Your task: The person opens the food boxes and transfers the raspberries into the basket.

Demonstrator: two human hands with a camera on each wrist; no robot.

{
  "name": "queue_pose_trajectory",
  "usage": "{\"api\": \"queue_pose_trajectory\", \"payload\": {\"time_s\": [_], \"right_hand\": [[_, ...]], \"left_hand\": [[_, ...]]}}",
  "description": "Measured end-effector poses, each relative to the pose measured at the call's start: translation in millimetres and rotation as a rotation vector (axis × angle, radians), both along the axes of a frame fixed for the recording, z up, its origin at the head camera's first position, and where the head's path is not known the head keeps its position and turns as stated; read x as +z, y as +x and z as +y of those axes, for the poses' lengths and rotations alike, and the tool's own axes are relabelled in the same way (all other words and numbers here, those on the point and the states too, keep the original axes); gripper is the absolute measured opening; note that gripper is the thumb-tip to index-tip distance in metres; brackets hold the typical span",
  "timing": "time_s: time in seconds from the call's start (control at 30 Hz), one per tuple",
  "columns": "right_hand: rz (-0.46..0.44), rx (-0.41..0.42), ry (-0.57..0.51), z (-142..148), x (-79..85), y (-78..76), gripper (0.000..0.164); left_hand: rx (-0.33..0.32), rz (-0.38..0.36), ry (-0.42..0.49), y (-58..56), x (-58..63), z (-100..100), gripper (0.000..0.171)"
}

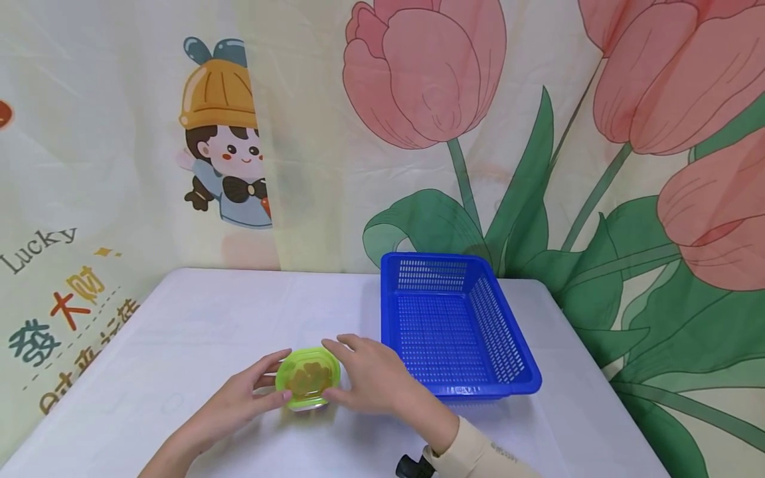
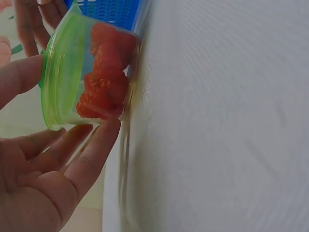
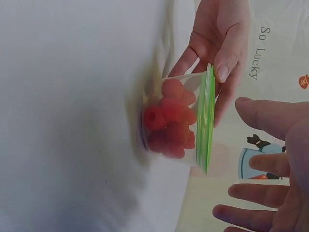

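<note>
A small clear container (image 3: 188, 159) with a green lid (image 1: 307, 372) stands upright on the white table, red raspberries (image 2: 106, 72) showing through its side. From the left, my left hand (image 1: 245, 392) holds it, thumb at the lid's rim and fingers along the wall, as the left wrist view shows (image 2: 53, 179). My right hand (image 1: 373, 375) is at the container's right side, its fingers spread and slightly bent. In the right wrist view a gap shows between the right fingers (image 3: 260, 193) and the lid.
A blue plastic basket (image 1: 460, 392) with perforated walls stands on the table (image 1: 239, 312) to the right, behind my right forearm. A printed cloth with tulips and cartoon figures hangs behind the table. A black device (image 1: 415, 466) is at my right sleeve.
</note>
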State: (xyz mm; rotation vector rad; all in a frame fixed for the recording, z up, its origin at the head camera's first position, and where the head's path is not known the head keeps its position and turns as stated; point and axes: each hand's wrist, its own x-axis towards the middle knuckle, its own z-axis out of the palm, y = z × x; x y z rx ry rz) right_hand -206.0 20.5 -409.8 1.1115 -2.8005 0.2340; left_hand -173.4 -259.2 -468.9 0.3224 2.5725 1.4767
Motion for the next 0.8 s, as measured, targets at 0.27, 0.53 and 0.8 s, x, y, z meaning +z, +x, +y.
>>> {"api": "queue_pose_trajectory", "payload": {"time_s": [0.27,0.53,0.8], "right_hand": [[-0.073,-0.022,0.022,-6.9,-2.9,4.2,0.076],[-0.016,-0.022,0.072,-11.8,-7.6,5.9,0.072],[0.039,-0.025,0.102,-17.6,-8.5,7.3,0.068]], "left_hand": [[-0.011,-0.013,0.018,0.5,2.3,-0.6,0.076],[-0.020,-0.009,0.028,0.0,0.3,-3.7,0.073],[-0.034,-0.006,0.055,-1.3,-1.6,-7.4,0.071]]}}
